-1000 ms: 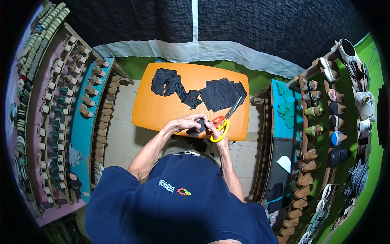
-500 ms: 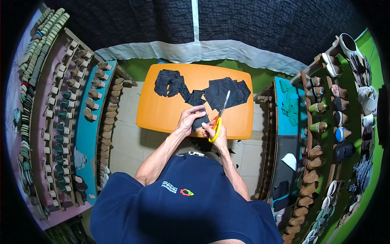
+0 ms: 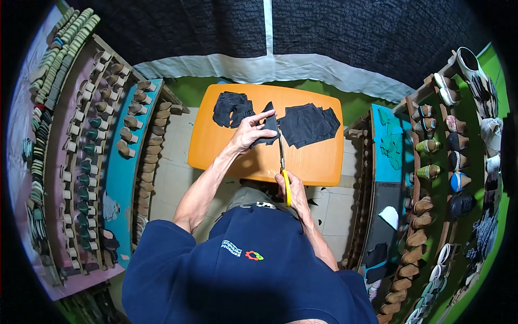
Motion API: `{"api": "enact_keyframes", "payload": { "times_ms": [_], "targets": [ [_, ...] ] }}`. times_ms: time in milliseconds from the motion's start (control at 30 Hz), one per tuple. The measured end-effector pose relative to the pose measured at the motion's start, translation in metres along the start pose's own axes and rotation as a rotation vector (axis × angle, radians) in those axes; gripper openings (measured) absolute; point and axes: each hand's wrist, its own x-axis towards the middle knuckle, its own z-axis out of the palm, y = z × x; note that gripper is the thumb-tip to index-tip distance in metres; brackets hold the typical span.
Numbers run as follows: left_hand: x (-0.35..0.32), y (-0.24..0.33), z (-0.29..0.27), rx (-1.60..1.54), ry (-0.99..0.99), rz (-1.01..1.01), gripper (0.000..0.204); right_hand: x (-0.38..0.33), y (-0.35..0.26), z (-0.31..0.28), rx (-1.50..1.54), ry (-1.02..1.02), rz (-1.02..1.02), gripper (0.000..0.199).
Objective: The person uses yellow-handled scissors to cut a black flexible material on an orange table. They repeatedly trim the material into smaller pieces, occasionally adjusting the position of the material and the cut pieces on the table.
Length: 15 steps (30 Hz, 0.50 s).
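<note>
Head view: left hand pinches a black piece over the orange table, upper centre of frame, long axis partly finger-hidden; right hand, lower and farther from it, grips scissors, blades pointing up-frame along the piece's right edge, contact unclear.

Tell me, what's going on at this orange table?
A person in a navy shirt is working with dark material over the orange table. The left hand holds a dark piece, and the right hand holds yellow-handled scissors, blades up by the piece's right edge. Whether they're cutting is too small to tell. More dark pieces lie on the table, to the left and right.
</note>
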Motion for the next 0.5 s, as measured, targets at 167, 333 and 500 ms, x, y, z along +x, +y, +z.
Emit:
{"api": "enact_keyframes", "payload": {
  "times_ms": [167, 333, 500],
  "targets": [
    [-0.0025, -0.0006, 0.0047, 0.005, -0.024, -0.058, 0.073, 0.0033, 0.0021, -0.0009, -0.022, 0.031, 0.012, 0.059],
    [-0.0032, 0.0000, 0.0051, 0.001, -0.025, -0.069, 0.072, 0.0029, 0.0017, 0.0002, -0.021, 0.058, -0.011, 0.057],
    [-0.0026, 0.0002, 0.0047, 0.018, -0.025, -0.064, 0.072, 0.0041, 0.0028, 0.0013, 0.003, 0.072, 0.013, 0.055]
  ]
}}
